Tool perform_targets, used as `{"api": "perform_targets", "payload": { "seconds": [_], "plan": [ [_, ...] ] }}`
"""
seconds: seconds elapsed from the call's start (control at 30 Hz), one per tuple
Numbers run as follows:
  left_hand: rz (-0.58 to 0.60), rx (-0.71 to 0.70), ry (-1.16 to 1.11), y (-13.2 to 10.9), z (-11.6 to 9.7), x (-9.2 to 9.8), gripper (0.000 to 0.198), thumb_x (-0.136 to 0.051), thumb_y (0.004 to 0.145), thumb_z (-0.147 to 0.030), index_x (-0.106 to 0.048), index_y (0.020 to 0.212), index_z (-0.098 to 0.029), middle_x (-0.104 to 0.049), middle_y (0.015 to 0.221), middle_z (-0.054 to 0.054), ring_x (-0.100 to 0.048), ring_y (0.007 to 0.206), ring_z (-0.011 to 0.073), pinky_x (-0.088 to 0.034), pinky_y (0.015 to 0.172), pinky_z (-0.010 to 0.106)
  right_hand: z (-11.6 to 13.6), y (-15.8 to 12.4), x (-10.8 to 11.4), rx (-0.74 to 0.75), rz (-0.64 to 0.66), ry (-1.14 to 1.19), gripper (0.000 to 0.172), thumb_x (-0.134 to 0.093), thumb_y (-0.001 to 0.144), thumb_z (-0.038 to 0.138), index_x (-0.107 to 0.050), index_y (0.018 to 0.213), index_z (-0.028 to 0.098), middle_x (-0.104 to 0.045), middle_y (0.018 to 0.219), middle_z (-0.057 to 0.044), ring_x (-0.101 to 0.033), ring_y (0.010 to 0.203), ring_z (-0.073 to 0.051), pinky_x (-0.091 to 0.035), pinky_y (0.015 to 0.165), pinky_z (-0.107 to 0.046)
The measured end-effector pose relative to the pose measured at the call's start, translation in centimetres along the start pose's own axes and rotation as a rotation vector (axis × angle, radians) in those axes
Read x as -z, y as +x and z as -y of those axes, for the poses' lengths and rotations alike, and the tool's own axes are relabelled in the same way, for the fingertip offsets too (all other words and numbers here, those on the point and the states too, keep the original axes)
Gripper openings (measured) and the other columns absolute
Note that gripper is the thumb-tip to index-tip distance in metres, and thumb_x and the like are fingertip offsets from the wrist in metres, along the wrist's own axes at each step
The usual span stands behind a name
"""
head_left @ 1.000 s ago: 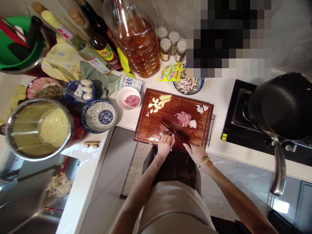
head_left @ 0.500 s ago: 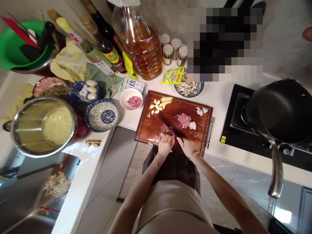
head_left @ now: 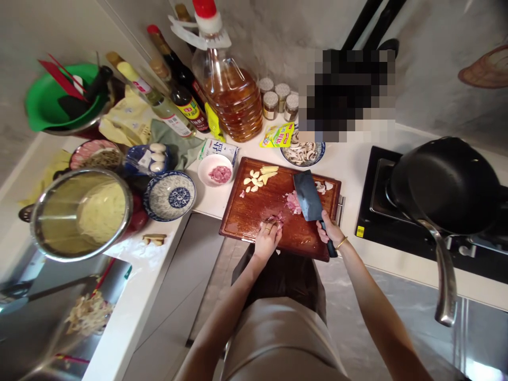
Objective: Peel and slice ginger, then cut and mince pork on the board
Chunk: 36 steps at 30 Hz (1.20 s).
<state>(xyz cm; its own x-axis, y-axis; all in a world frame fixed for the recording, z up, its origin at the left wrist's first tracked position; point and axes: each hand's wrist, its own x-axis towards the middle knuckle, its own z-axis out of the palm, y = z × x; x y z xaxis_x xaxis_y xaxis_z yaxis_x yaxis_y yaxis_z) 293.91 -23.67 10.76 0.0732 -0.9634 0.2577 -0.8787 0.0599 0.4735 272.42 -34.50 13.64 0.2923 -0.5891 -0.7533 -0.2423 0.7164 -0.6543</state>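
Note:
My right hand [head_left: 330, 228] is closed round the handle of a cleaver [head_left: 308, 197], its broad dark blade laid flat over the right part of the wooden cutting board [head_left: 254, 211]. Partly under the blade lies a pile of sliced pink meat [head_left: 292, 203]. Near the board's front edge my left hand [head_left: 268, 238] has its fingers curled on a piece of raw meat [head_left: 273, 219], which the fingers partly hide. Garlic cloves [head_left: 254, 181] and pieces of ginger [head_left: 269, 172] sit at the back left of the board. White fatty scraps [head_left: 327, 186] lie at its back right.
A bowl of meat [head_left: 219, 174], a patterned bowl [head_left: 170, 197] and a steel pot [head_left: 81, 214] stand to the left. Sliced mushrooms fill a bowl [head_left: 304, 151] behind the board. Right, a black wok [head_left: 444, 185] sits on the stove, handle jutting forward. Bottles and an oil jug [head_left: 236, 95] line the wall.
My right hand has swung the cleaver from beside my left hand rightward, and the blade now lies flat over the meat pile. My left hand stays on its meat. The view has shifted slightly.

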Motion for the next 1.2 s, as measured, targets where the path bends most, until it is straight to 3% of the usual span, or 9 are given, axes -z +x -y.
{"api": "perform_targets", "payload": {
  "seconds": [0.13,0.27,0.37,0.47,0.63,0.8,0.97,1.07,1.2],
  "plan": [
    [0.018,-0.012,0.013,-0.3,0.2,0.3,0.024,-0.049,0.083,-0.024,-0.056,0.105,-0.019,-0.058,0.11,0.009,-0.048,0.113,0.0208,-0.041,0.096,0.037,-0.4,-2.5,-1.2,0.16,-0.138,-0.347,0.059,-0.014,0.08,0.07,-0.038,0.054,0.022,-0.035,0.037,0.005,-0.037,0.03,-0.009,-0.032,0.034,-0.022],
    [0.032,-0.016,0.04,-0.3,0.1,0.5,0.023,-0.049,0.083,-0.024,-0.056,0.104,-0.018,-0.059,0.107,0.009,-0.05,0.109,0.0213,-0.041,0.096,0.037,-1.2,-4.8,-4.3,0.345,-0.271,-0.944,0.06,-0.018,0.086,0.06,-0.06,0.077,0.018,-0.064,0.07,-0.009,-0.062,0.071,-0.018,-0.045,0.067,-0.027],
    [0.032,-0.003,0.065,-0.2,0.0,0.4,0.021,-0.049,0.083,-0.024,-0.057,0.101,-0.017,-0.059,0.104,0.009,-0.051,0.106,0.0219,-0.042,0.093,0.037,-1.4,-5.4,-6.9,0.234,-0.246,-1.224,0.058,-0.018,0.088,0.057,-0.06,0.099,0.019,-0.067,0.084,-0.011,-0.064,0.079,-0.021,-0.045,0.072,-0.031],
    [0.016,0.002,0.086,-0.1,0.0,0.1,0.016,-0.049,0.083,-0.025,-0.059,0.092,-0.017,-0.061,0.097,0.009,-0.053,0.101,0.0221,-0.044,0.089,0.037,-1.6,-5.5,-8.1,0.161,-0.229,-1.365,0.059,-0.015,0.088,0.056,-0.06,0.099,0.019,-0.067,0.08,-0.012,-0.065,0.074,-0.023,-0.046,0.066,-0.033],
    [-0.012,0.031,0.115,0.0,0.1,0.1,0.014,-0.05,0.082,-0.025,-0.058,0.087,-0.016,-0.061,0.092,0.01,-0.054,0.097,0.0216,-0.046,0.084,0.034,-3.7,-7.1,-5.7,0.13,-0.273,-1.436,0.052,-0.022,0.088,0.055,-0.06,0.099,0.02,-0.067,0.076,-0.01,-0.065,0.07,-0.022,-0.045,0.063,-0.03],
    [-0.002,0.035,0.067,-0.2,0.4,0.1,0.019,-0.048,0.083,-0.025,-0.057,0.098,-0.017,-0.06,0.1,0.01,-0.053,0.1,0.0211,-0.045,0.087,0.035,-5.2,-7.1,-1.8,0.163,-0.247,-1.269,0.054,-0.021,0.089,0.052,-0.062,0.082,0.019,-0.067,0.075,-0.01,-0.064,0.072,-0.021,-0.043,0.064,-0.028],
    [0.041,-0.018,-0.042,-0.4,0.8,0.6,0.024,-0.047,0.083,-0.024,-0.055,0.105,-0.019,-0.058,0.108,0.009,-0.05,0.107,0.0202,-0.043,0.093,0.036,-3.6,-5.0,-0.6,0.241,-0.257,-0.905,0.058,-0.019,0.087,0.057,-0.052,0.055,0.021,-0.06,0.055,-0.005,-0.059,0.057,-0.017,-0.041,0.058,-0.027],
    [0.052,0.015,-0.12,0.0,0.9,1.7,0.029,-0.043,0.084,-0.021,-0.052,0.111,-0.021,-0.056,0.112,0.009,-0.049,0.109,0.0191,-0.043,0.094,0.036,-2.8,-4.6,-0.5,0.156,-0.219,-0.559,0.059,-0.018,0.083,0.065,-0.04,0.048,0.022,-0.043,0.038,0.001,-0.046,0.036,-0.012,-0.036,0.042,-0.024],
    [0.091,0.053,-0.123,1.6,1.1,3.5,0.052,-0.041,0.076,-0.01,-0.041,0.127,-0.022,-0.044,0.129,0.008,-0.038,0.12,0.0217,-0.036,0.1,0.041,-2.8,-5.0,-0.2,0.031,-0.135,-0.119,0.056,-0.025,0.076,0.072,-0.038,0.055,0.021,-0.03,0.034,0.008,-0.029,0.024,-0.007,-0.022,0.027,-0.021]
  ]
}}
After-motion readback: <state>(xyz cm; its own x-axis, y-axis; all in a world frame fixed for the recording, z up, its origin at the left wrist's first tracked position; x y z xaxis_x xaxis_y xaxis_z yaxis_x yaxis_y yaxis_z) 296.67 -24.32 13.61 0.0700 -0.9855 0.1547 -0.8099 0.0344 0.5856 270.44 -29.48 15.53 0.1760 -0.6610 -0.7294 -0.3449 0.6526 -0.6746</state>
